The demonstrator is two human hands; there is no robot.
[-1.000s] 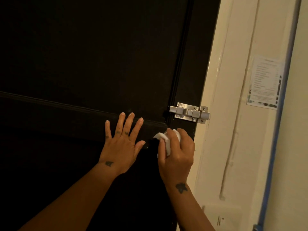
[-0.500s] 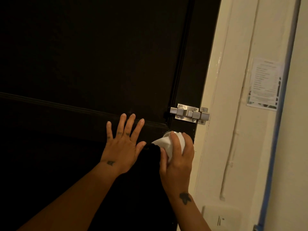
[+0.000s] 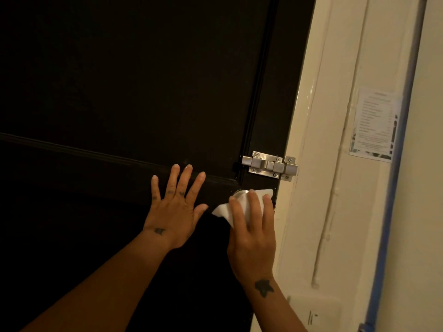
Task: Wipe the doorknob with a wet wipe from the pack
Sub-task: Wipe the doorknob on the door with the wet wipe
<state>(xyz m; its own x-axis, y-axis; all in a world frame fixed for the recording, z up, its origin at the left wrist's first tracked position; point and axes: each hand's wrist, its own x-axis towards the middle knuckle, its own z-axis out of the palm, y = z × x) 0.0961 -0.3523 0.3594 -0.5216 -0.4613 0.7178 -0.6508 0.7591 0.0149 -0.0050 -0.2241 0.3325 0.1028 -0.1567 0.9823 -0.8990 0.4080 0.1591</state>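
A white wet wipe (image 3: pixel 224 210) is pressed over the doorknob (image 3: pixel 239 195), of which only a small metallic sliver shows above my fingers. My right hand (image 3: pixel 251 232) holds the wipe against the knob, fingers spread over it, near the right edge of the black door (image 3: pixel 131 92). My left hand (image 3: pixel 176 208) lies flat on the door to the left of the knob, fingers apart, holding nothing. The pack of wipes is not in view.
A steel slide bolt (image 3: pixel 269 166) is mounted just above the knob, bridging door and cream frame (image 3: pixel 311 188). A printed paper notice (image 3: pixel 374 125) hangs on the wall at right, beside a strip of blue tape (image 3: pixel 393 188).
My right hand has opened out over the knob and shifted the wipe up and to the right, so a corner now hangs left. My left hand stays flat on the door.
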